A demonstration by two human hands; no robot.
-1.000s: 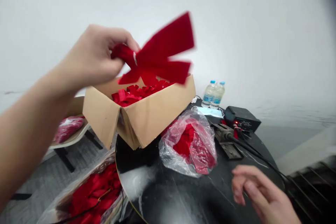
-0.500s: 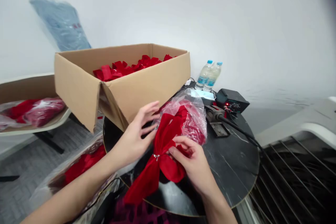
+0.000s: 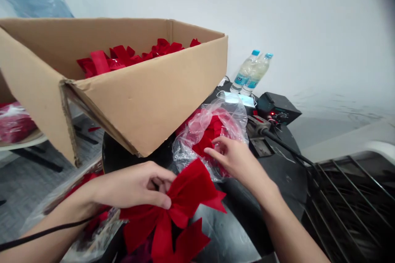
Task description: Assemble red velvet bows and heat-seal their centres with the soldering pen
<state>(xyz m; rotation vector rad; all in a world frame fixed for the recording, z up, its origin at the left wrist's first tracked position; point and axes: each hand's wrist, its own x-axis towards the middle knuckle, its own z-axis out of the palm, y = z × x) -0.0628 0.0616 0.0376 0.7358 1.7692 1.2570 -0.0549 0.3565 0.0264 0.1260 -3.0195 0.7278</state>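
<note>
Head view: left hand (image 3: 132, 185) pinching red ribbon bow (image 3: 182, 201), 6 o'clock; right hand (image 3: 239, 160) spread, reaching plastic bag (image 3: 188, 152), 4 o'clock. Bow handling in hand; next move seems to call for bag.

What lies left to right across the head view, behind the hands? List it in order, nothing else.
Plastic bag of red fabric at the left edge → cardboard box of red bows → clear plastic bag of red fabric → two water bottles → black dial control box → metal wire rack
</note>
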